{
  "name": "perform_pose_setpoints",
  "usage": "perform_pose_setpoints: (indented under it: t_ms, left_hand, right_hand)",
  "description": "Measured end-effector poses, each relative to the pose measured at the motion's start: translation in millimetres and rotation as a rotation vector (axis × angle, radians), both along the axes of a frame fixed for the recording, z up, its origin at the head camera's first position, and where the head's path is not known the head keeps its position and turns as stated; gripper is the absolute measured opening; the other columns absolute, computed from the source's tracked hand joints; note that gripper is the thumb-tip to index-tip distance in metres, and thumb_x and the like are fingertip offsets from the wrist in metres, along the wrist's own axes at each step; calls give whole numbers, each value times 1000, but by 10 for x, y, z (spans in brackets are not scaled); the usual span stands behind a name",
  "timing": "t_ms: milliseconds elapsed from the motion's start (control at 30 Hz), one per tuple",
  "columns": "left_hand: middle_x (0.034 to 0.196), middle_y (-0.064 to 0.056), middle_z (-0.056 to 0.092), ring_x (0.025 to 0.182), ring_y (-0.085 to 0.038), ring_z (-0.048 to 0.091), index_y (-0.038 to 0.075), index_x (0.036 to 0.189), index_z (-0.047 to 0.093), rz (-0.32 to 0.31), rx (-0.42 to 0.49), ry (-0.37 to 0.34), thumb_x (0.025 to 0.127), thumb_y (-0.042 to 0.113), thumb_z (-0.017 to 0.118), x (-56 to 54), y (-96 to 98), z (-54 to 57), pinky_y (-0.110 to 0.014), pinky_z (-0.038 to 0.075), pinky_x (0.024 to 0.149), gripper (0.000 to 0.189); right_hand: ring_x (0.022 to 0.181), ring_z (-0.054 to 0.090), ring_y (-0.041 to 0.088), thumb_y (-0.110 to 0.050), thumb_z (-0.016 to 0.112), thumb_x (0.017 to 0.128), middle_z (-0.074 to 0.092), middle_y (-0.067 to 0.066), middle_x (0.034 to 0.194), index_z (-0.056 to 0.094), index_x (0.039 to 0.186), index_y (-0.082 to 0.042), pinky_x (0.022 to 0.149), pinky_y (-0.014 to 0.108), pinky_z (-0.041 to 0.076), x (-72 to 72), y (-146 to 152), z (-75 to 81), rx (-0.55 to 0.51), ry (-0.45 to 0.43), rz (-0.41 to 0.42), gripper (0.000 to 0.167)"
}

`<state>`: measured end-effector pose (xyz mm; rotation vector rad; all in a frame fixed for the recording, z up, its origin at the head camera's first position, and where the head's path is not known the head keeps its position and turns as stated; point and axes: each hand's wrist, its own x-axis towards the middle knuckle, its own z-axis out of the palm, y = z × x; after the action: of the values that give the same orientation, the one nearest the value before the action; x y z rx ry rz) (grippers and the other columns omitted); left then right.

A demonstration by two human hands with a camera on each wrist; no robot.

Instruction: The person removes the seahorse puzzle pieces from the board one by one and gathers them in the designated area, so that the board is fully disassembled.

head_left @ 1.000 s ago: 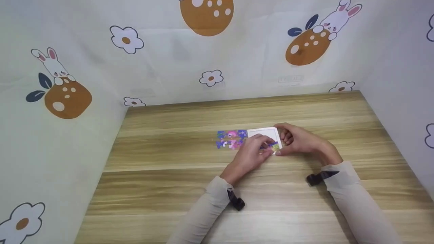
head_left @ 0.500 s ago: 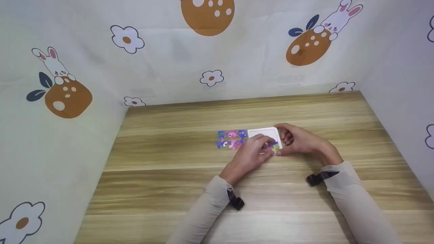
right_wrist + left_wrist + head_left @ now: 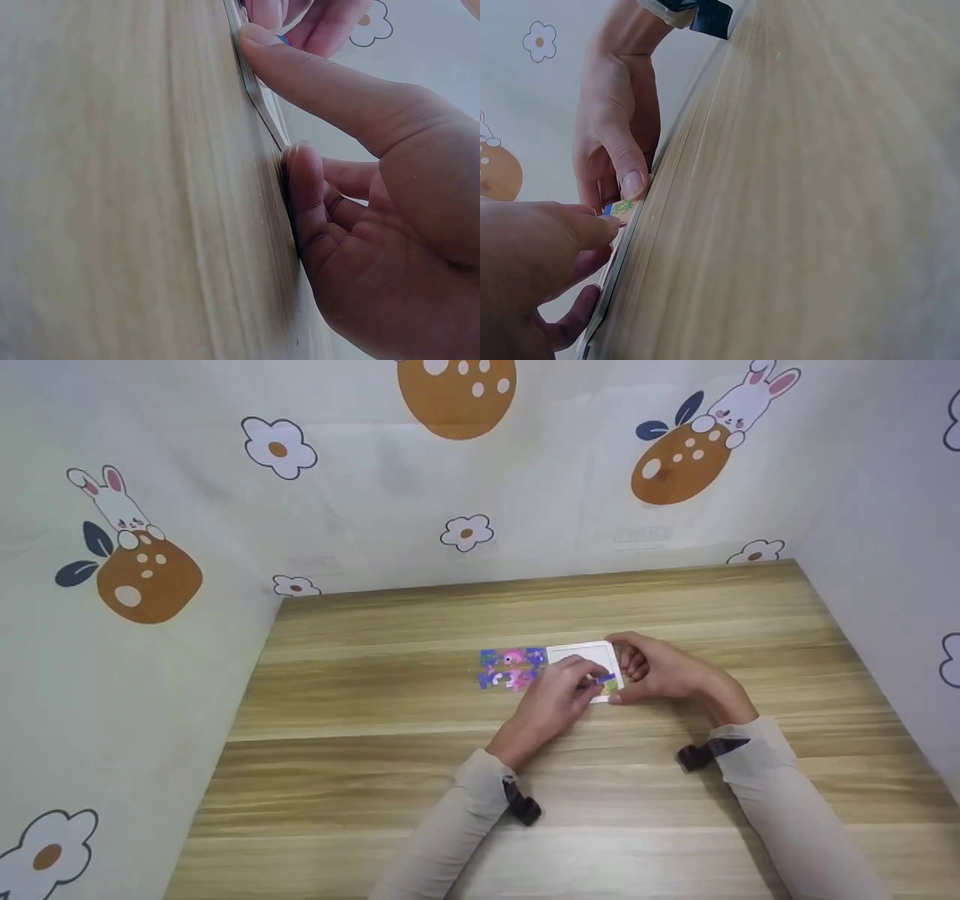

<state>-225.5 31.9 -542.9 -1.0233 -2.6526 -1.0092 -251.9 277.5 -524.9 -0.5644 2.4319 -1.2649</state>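
In the head view a white puzzle frame lies flat on the table. A blue and yellow-green jigsaw piece sits in its near right corner. My left hand reaches over the frame, thumb and curled fingers pinching at a jigsaw piece beside that corner; the fingers hide most of it. With my right hand I grip the frame's right side, thumb at the near corner and index finger at the far corner. The left wrist view shows the right thumb on the frame's edge, close to the left fingertips.
Several blue and pink jigsaw pieces lie in two rows against the frame's left side. The wooden table meets patterned cloth walls at the back and sides. A black strap device is on each wrist.
My left thumb and fingertips have shifted slightly away from the frame's near edge, uncovering more of it and of the corner piece. The right hand keeps its hold on the frame.
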Motion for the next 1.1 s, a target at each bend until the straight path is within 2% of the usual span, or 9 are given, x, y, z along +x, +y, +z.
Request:
perform_pose_setpoints:
  t_ms: [467,800,967,1100]
  left_hand:
    - [113,3,78,97,-10,74,17,117,80,29,-63,85,103,17,76,-20,18,-9,-20,60,85,15]
    - [119,-1,80,98,-9,77,14,129,75,26,13,-16,105,13,72,-42,0,34,-14,59,85,24]
    - [119,-6,79,97,-11,76,10,135,73,-2,99,-69,104,10,72,-54,-59,57,-12,57,84,31]
    - [119,-9,79,97,-14,77,7,133,75,-17,170,-86,102,7,73,-59,-126,94,-13,58,85,31]
  right_hand:
    - [96,57,22,-15,99,78,60,14,109,46,158,-1,83,20,52,-6,17,11,4,17,9,97]
    - [97,55,22,-13,98,78,59,15,109,46,158,-2,83,20,51,7,19,15,-5,27,20,96]
    - [97,56,22,-15,98,78,59,15,109,45,158,-3,84,20,51,7,16,11,6,24,19,97]
    - [97,56,22,-16,98,79,60,15,109,45,159,-3,83,20,52,10,13,13,16,23,13,97]
